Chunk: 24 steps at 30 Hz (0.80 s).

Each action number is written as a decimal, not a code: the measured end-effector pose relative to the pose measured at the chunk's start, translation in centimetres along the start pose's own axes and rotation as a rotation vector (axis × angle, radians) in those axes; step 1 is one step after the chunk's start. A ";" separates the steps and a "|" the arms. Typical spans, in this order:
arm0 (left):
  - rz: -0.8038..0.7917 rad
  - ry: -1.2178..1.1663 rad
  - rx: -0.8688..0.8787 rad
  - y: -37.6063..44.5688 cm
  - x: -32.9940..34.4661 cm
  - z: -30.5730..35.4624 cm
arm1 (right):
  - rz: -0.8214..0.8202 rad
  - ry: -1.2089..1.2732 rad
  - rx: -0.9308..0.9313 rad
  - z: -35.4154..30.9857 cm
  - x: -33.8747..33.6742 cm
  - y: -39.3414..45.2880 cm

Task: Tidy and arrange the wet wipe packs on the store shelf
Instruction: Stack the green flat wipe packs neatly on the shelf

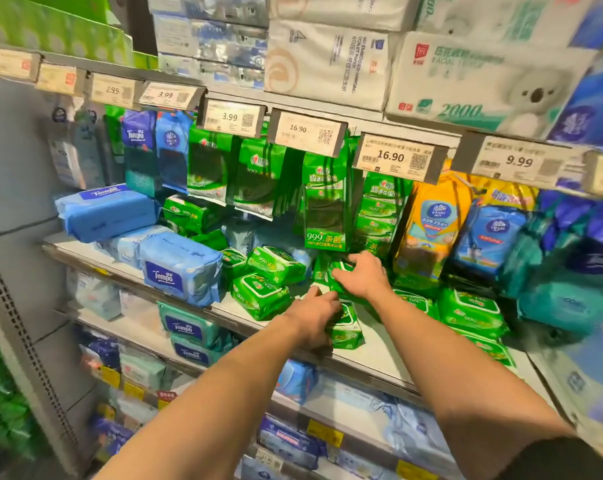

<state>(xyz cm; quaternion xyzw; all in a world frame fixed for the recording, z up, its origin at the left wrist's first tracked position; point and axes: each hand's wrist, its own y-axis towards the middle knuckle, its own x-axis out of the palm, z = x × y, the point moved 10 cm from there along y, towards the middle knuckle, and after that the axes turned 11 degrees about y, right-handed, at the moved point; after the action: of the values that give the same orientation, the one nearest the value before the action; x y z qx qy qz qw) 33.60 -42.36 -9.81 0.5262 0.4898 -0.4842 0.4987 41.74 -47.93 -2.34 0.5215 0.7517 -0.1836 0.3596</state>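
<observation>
I see my right hand (362,277) gripping a small green wet wipe pack (338,271) above the grey shelf (372,348), fingers curled over it. My left hand (315,315) clasps another green pack (346,332) lying on the shelf. Blue Tempo packs (180,268) sit left; price tags (393,157) hang overhead.

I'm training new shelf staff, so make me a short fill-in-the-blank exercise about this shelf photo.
1. Both hands reach for small packs coloured ____.
2. The big blue packs at the left carry the brand name ____.
3. The price tag above the yellow pack reads ____.
4. The right hand lies farther ____ on the shelf than the left hand.

Missing words: green; Tempo; 9.99; back
</observation>
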 end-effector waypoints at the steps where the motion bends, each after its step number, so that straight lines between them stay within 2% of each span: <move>1: -0.005 -0.010 0.005 0.3 0.0 0.1 | 0.018 0.000 -0.004 0.7 -1.2 -0.4; 7: -0.152 0.004 -0.138 1.5 0.2 -0.8 | 0.083 -0.046 0.019 5.2 -6.3 -3.7; 12: -0.237 -0.022 -0.145 2.8 0.9 -0.4 | 0.117 -0.119 0.060 9.4 -8.3 -6.6; 18: -0.238 -0.053 -0.101 3.3 -0.1 0.6 | 0.193 -0.202 0.071 11.2 -9.7 -8.8; 24: -0.155 -0.062 -0.052 4.4 -1.8 1.8 | 0.213 -0.318 0.175 11.7 -5.3 -11.5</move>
<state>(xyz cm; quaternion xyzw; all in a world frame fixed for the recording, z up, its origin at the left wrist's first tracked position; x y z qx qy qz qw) 37.88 -44.33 -7.87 0.4586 0.5257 -0.5246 0.4880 36.36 -63.45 -7.52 0.5916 0.6075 -0.2891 0.4443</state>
